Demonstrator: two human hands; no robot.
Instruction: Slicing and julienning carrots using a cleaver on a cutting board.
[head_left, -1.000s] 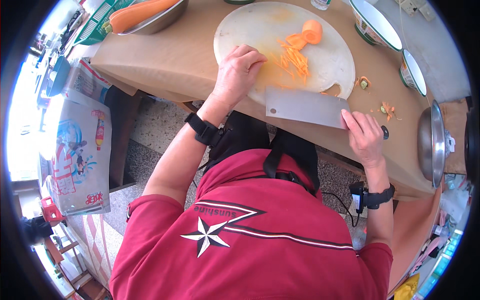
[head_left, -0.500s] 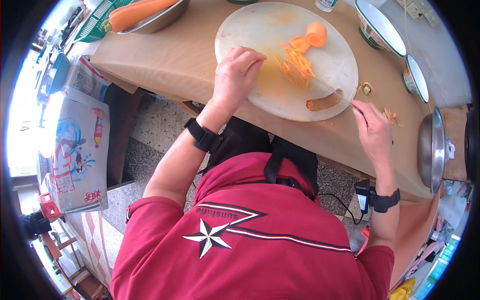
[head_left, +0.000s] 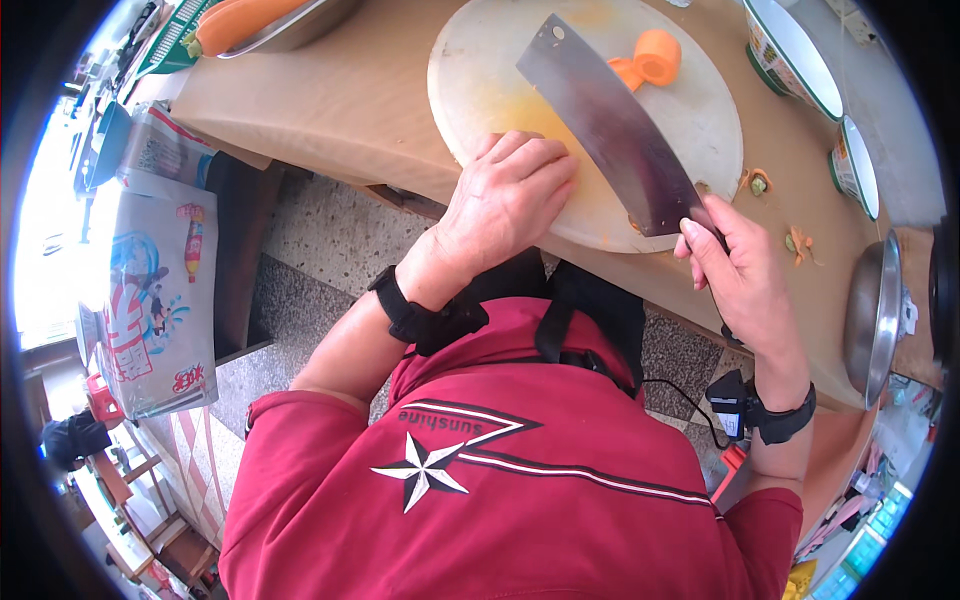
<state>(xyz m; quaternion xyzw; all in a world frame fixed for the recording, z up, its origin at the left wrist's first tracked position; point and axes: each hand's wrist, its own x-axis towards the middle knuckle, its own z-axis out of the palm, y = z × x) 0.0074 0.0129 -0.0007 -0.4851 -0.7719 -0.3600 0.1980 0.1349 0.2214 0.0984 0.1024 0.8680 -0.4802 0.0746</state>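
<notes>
My right hand is closed round the handle of a cleaver. The broad blade lies across my view of the round white cutting board, its flat side showing and its tip pointing far left. Over the board's near edge is my left hand, fingers curled in and closed; whatever they hold, if anything, is hidden. Beyond the blade a cut carrot piece stands on the board, with carrot slices beside it. The blade hides the middle of the board, where carrot shreds lay before.
Whole carrots rest in a metal bowl at the far left, next to a green basket. Two green-rimmed bowls and a steel basin line the right side. Carrot scraps lie right of the board.
My right hand has turned the cleaver from edge-on to flat side showing, with the blade now over the shreds. My left hand has moved right and nearer to me, its fingers curling.
</notes>
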